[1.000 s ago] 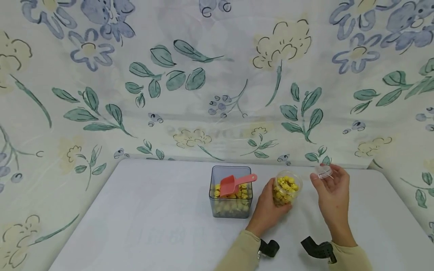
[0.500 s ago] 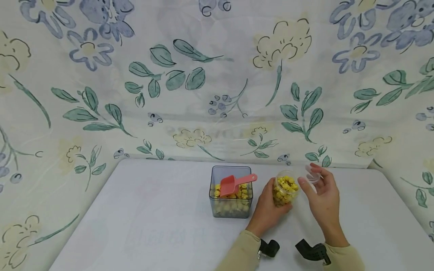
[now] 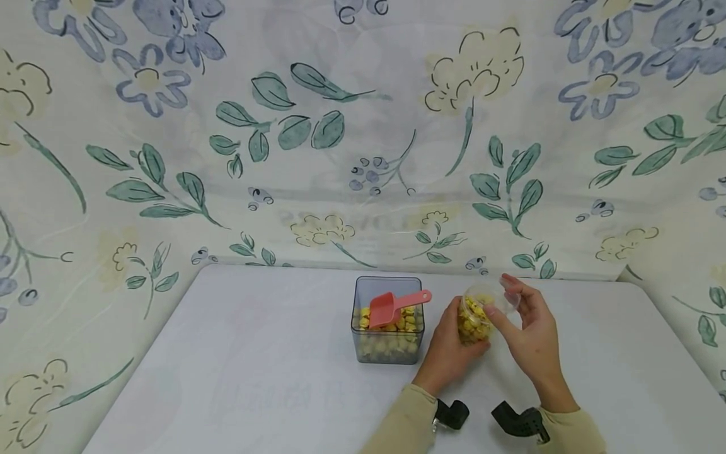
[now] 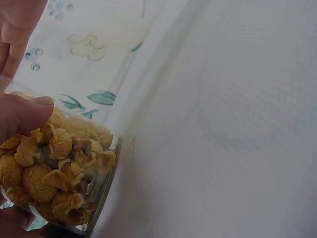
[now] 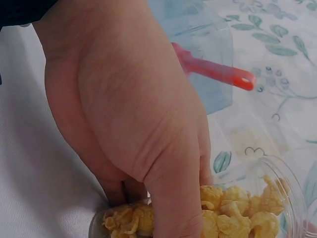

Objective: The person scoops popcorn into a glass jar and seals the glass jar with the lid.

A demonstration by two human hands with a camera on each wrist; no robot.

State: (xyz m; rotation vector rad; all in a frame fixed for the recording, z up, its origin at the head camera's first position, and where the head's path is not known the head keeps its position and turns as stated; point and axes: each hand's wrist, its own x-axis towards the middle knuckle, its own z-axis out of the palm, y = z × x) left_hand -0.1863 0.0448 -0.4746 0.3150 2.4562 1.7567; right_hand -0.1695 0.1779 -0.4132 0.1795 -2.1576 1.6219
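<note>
My left hand [image 3: 445, 347] grips a clear round jar [image 3: 475, 331] of yellow popcorn [image 4: 64, 173] just above the white table. The right wrist view shows the left hand [image 5: 133, 104] from its back, wrapped round the jar, whose clear rim [image 5: 294, 206] lies at the right. With thumb and fingers my right hand [image 3: 535, 343] holds a clear lid [image 3: 509, 297], tilted at the right side of the jar's mouth. A thumb [image 4: 25, 116] lies against the jar's wall in the left wrist view, and part of another hand [image 4: 17, 22] shows above it.
Left of the jar stands a grey-blue transparent bin [image 3: 388, 350] partly filled with popcorn. A pink scoop [image 3: 386, 311] lies in it, its handle jutting over the right rim. Floral cloth [image 3: 363, 126] rises behind the white table [image 3: 255, 366].
My right hand has moved left with the lid, from well apart from the jar to right at its mouth. The left hand and jar have stayed in place.
</note>
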